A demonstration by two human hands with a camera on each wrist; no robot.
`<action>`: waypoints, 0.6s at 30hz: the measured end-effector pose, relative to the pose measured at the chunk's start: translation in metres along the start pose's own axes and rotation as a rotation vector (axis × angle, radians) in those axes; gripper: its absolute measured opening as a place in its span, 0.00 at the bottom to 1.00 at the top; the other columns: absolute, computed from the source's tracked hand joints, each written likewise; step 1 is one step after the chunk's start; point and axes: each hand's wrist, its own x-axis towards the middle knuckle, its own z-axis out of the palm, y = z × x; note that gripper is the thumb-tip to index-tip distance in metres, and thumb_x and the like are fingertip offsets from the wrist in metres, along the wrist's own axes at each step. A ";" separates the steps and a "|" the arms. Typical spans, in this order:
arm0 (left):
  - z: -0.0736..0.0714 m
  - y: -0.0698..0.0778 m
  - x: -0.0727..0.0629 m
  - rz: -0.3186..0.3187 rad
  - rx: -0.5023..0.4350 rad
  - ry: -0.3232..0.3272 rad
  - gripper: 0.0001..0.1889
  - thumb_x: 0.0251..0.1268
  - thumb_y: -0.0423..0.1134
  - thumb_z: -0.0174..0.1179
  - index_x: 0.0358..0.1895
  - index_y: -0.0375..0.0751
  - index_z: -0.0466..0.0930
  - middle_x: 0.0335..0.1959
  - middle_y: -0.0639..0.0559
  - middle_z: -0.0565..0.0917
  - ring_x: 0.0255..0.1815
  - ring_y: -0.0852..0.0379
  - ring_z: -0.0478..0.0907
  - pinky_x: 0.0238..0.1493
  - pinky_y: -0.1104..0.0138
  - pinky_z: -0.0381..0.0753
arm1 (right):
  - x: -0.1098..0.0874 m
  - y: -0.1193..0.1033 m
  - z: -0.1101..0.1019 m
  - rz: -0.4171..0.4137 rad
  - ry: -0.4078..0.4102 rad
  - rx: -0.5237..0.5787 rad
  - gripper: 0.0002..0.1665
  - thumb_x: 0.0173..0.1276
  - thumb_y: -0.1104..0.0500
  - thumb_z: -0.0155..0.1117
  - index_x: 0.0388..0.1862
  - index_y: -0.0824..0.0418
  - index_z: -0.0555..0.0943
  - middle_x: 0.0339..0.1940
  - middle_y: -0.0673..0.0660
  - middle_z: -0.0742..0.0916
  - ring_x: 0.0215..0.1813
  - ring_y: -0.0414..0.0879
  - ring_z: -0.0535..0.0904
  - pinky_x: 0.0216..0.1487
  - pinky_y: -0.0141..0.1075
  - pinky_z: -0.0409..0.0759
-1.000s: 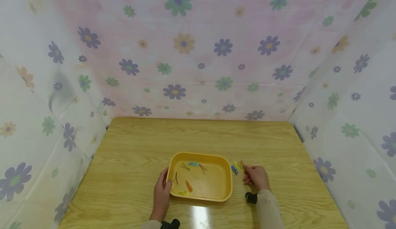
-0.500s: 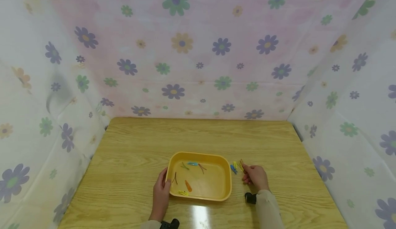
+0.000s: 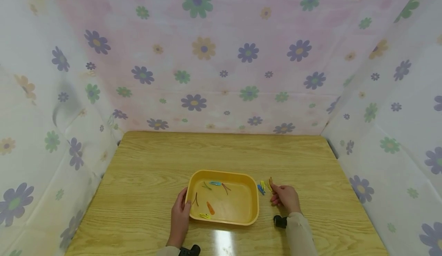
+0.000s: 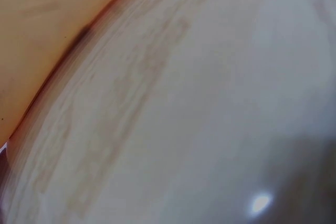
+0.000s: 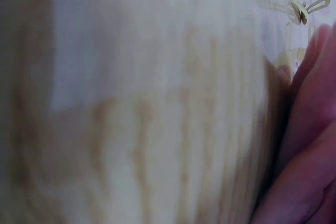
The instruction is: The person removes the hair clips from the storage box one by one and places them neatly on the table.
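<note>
My left hand grips the left side of a yellow plastic tray, thumb over the rim. Inside lie several snap hair clips, among them a light blue one, an orange one and a yellow one. My right hand pinches a small yellow-orange hair clip at its fingertips, just right of the tray. Beside it on the table lie a blue hair clip and a yellow hair clip. In the right wrist view, curled fingers partly hide the pinched clip.
A wood-grain table carries everything. Flower-patterned cloth encloses its back and both sides. The left wrist view has only the tray's outer wall and blurred tabletop.
The yellow-orange clip at the right fingertips has tilted slightly more upright. Both hands and the tray stay almost in place; the head view shifts a little.
</note>
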 end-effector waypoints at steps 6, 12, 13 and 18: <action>0.000 -0.001 0.000 0.008 0.004 0.002 0.22 0.66 0.30 0.44 0.62 0.48 0.63 0.62 0.54 0.65 0.63 0.60 0.60 0.57 0.67 0.64 | 0.002 0.004 -0.001 0.002 -0.010 0.063 0.29 0.60 0.40 0.55 0.29 0.67 0.78 0.17 0.55 0.82 0.18 0.45 0.78 0.18 0.33 0.74; 0.000 -0.001 0.000 0.002 -0.003 0.001 0.22 0.66 0.30 0.44 0.62 0.48 0.63 0.62 0.54 0.64 0.63 0.60 0.59 0.57 0.67 0.64 | 0.000 0.007 -0.004 -0.008 0.014 0.107 0.26 0.64 0.44 0.53 0.27 0.67 0.79 0.14 0.53 0.78 0.14 0.40 0.69 0.14 0.31 0.68; 0.000 -0.001 0.000 0.002 -0.003 0.002 0.22 0.66 0.30 0.44 0.62 0.47 0.63 0.62 0.54 0.64 0.63 0.61 0.59 0.57 0.67 0.64 | 0.000 0.007 -0.005 -0.012 0.023 0.100 0.25 0.64 0.45 0.53 0.26 0.67 0.79 0.13 0.52 0.77 0.13 0.40 0.67 0.13 0.31 0.66; 0.001 -0.001 0.000 -0.005 -0.013 0.005 0.22 0.66 0.31 0.44 0.62 0.47 0.63 0.62 0.54 0.64 0.63 0.60 0.59 0.57 0.67 0.64 | -0.004 0.008 -0.006 -0.035 0.041 0.069 0.24 0.65 0.46 0.51 0.24 0.65 0.79 0.12 0.50 0.76 0.13 0.40 0.64 0.11 0.31 0.62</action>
